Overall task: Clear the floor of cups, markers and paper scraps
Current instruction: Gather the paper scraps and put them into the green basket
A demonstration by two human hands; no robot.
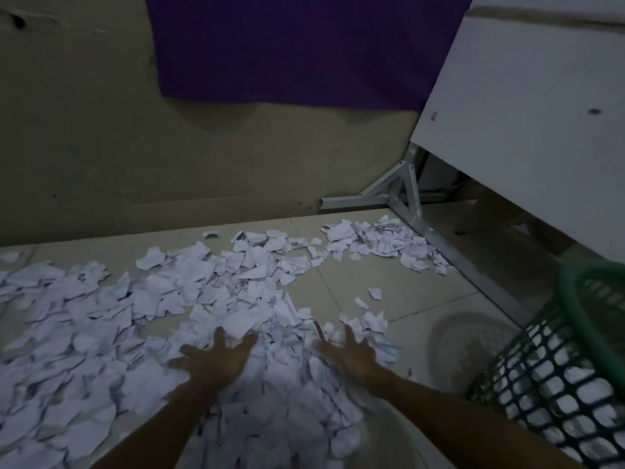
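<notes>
Torn white paper scraps (pixel 101 319) cover much of the tiled floor (pixel 399 286), thickest at the left and in front of me. A smaller patch of scraps (pixel 382 245) lies further back on the right. My left hand (pixel 216 360) is spread flat, palm down, on the pile. My right hand (pixel 348 353) rests beside it, fingers apart, on the pile's right side. A thin dark stick-like thing, perhaps a marker (pixel 319 330), pokes out of the scraps between my hands. I see no cups.
A green mesh basket (pixel 554 384) with white paper inside stands at the right, close to my right arm. Behind it a white table (pixel 527 123) rests on a grey metal frame (pixel 406 194). A beige wall with purple cloth (pixel 304 45) closes the back.
</notes>
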